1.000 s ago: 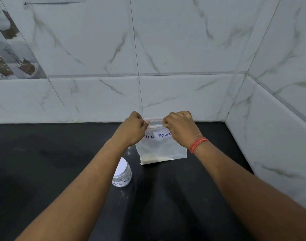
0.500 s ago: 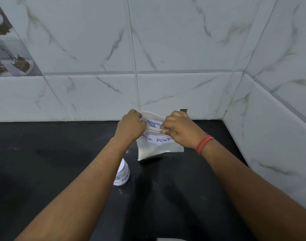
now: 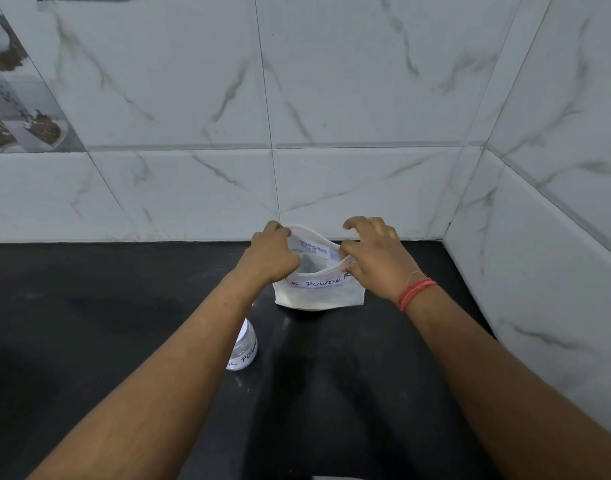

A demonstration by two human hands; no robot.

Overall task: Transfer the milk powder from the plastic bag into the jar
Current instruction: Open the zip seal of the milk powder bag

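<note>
A clear zip bag labelled "MILK POWDER" stands upright on the black counter, with white powder in its bottom. Its mouth gapes wide. My left hand grips the bag's left top edge. My right hand pinches the near lip at the right end with thumb and forefinger, the other fingers spread above the far lip. A small clear jar with a "MILK POWDER" label stands nearer to me, half hidden behind my left forearm.
White marble-look tile walls close off the counter at the back and on the right, forming a corner just behind the bag. Patterned tiles sit at the upper left. The counter stretches left and toward me.
The bag's zip has come apart and its mouth is now pulled wide. My right hand has shifted to the right end of the lip and its fingers have spread.
</note>
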